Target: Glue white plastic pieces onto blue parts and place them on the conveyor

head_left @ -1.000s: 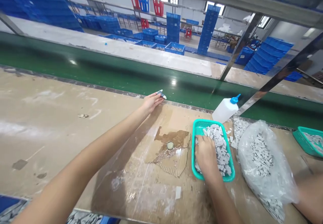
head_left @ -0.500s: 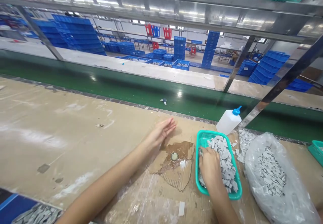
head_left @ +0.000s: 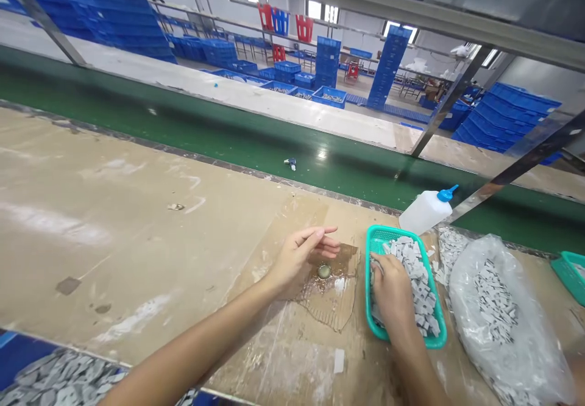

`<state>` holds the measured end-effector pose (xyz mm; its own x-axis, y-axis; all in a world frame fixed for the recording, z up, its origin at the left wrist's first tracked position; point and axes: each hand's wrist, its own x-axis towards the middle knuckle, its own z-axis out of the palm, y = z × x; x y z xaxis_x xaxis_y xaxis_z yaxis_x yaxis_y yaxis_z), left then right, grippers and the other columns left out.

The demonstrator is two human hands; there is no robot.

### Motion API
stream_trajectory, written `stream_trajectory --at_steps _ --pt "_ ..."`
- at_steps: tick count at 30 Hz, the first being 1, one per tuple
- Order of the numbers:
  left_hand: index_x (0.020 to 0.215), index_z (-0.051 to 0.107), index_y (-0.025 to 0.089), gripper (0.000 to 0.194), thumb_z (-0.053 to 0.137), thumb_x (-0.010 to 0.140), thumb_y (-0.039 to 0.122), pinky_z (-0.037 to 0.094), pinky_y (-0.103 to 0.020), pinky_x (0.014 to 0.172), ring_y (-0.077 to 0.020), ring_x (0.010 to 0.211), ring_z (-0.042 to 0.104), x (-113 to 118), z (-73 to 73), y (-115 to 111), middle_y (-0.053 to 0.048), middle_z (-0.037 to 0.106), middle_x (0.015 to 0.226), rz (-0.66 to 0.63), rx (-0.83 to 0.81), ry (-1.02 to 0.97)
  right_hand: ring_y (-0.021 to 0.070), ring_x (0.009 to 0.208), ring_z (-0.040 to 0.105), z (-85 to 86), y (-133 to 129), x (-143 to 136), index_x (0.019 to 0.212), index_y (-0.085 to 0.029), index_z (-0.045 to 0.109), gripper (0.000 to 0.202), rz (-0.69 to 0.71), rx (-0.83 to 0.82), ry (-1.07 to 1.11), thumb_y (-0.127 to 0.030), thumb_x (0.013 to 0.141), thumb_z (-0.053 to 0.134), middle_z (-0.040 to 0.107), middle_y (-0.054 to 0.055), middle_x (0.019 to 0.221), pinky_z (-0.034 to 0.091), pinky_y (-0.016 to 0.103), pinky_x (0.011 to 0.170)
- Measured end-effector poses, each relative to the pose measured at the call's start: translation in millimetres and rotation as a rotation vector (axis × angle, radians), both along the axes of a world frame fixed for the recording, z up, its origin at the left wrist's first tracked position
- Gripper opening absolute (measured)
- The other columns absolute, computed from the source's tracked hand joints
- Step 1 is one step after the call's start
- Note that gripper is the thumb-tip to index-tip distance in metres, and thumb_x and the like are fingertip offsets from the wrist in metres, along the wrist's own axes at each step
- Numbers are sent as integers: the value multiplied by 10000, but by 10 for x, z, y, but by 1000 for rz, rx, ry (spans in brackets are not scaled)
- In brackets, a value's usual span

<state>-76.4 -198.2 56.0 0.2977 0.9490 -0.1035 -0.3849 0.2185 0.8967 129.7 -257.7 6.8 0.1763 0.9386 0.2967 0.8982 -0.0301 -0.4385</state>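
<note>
My left grip point(head_left: 301, 258) gapes empty; I can't tell if my right grip point(head_left: 393, 287) clamps small flat grey pieces point(head_left: 425, 301), likely light, stiff, best edge-pinched.

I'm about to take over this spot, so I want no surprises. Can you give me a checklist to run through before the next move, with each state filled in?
1. Left grip open, with no piece showing in it: ok.
2. Right grip inside the green basket: ok.
3. A single piece pinched in the right grip: cannot tell, the fingertips are among the pieces.
4. Grey pieces available in the basket: ok, many remain.
5. Round dish well clear of the left grip: not ok, the fingers are right beside it in this view.
6. Blue cap on the white bottle: ok.
</note>
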Motion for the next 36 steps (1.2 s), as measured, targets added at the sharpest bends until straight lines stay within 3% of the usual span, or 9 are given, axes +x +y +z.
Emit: stream_trajectory --at_steps 6,9,13,18,21,24,27,30,36 --pt "968 747 127 338 740 792 416 565 -315 722 -209 728 710 -39 19 -43 -99 749 826 -109 -13 -137 272 992 616 43 -8 -12 1106 -129 700 399 -7 28 56 -223 934 352 693 125 1031 483 413 876" --pt "1047 736 151 330 703 831 399 550 -352 828 -236 919 708 -76 -17 -41 -111 745 1001 -345 -136 -390 277 1008 620 57 -10 -13 1111 -140 699 402 -11 23 74 -256 935 357 696 122 1054 485 427 888" --pt "1196 676 178 478 616 856 508 468 -493 963 -327 1180 602 -137 -47 -31 -149 658 1249 -665 -302 -629 287 1002 626 48 -10 -6 1113 -137 702 416 -7 28 54 -292 929 363 703 127 1048 490 440 886" --pt "1201 684 174 559 602 814 569 467 -529 922 -376 1130 622 -155 -55 -32 -169 679 1199 -835 -344 -668 288 955 635 47 -11 2 1116 -131 702 431 -4 26 23 -317 919 367 703 138 1033 502 440 850" --pt "1170 704 160 475 622 838 490 499 -466 895 -325 1042 668 -108 -67 -45 -154 711 1125 -762 -277 -589 282 930 636 61 -8 6 1099 -131 706 423 -2 29 26 -317 916 373 703 138 1008 505 431 831" --pt "1110 729 155 338 677 834 342 513 -377 873 -265 1009 678 -36 -99 -67 -151 715 1118 -509 -147 -350 268 893 635 74 -4 9 1102 -140 704 404 -2 15 39 -309 917 388 705 129 993 506 413 807" --pt "1035 756 165 262 707 816 300 522 -310 843 -225 989 678 22 -132 -79 -133 726 1092 -331 -28 -116 260 872 634 82 -5 9 1103 -152 704 389 0 19 41 -304 920 397 706 120 988 504 399 797" --pt "996 769 167 266 711 809 348 533 -294 823 -218 966 683 43 -145 -71 -121 738 1050 -289 22 -29 258 866 637 80 -6 7 1087 -154 709 386 -3 40 39 -315 928 397 703 118 973 508 397 798" --pt "967 777 170 269 736 789 368 541 -288 809 -211 942 692 39 -119 -56 -116 747 1016 -273 3 -37 275 895 643 62 -3 12 1122 -119 694 425 -38 64 53 -363 946 394 690 152 1005 524 432 817"
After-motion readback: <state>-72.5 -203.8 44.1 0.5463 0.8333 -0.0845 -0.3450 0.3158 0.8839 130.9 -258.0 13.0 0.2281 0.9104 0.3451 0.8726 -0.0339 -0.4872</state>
